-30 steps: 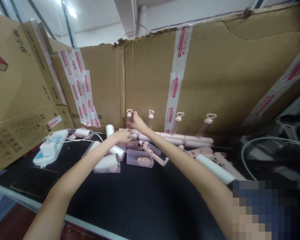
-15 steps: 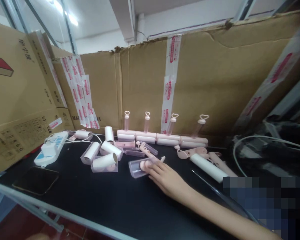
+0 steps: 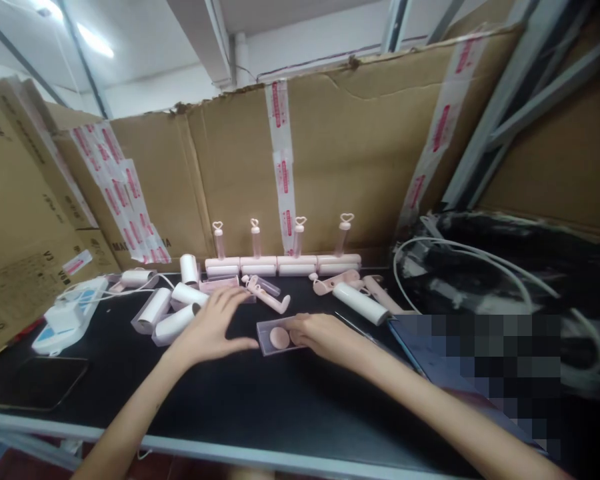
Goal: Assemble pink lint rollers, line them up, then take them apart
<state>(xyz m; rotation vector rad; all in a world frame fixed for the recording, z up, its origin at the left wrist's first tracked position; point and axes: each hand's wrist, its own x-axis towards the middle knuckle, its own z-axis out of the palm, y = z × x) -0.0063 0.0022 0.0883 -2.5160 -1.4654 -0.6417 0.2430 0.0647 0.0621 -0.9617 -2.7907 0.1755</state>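
Where legible, "V3" (image 3: 49, 255) on carton (image 3: 13, 213)

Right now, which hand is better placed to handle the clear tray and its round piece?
Probably the right hand: it is at the right end of the clear tray, close by the round piece. The left hand is spread open, only its thumb near the other end.
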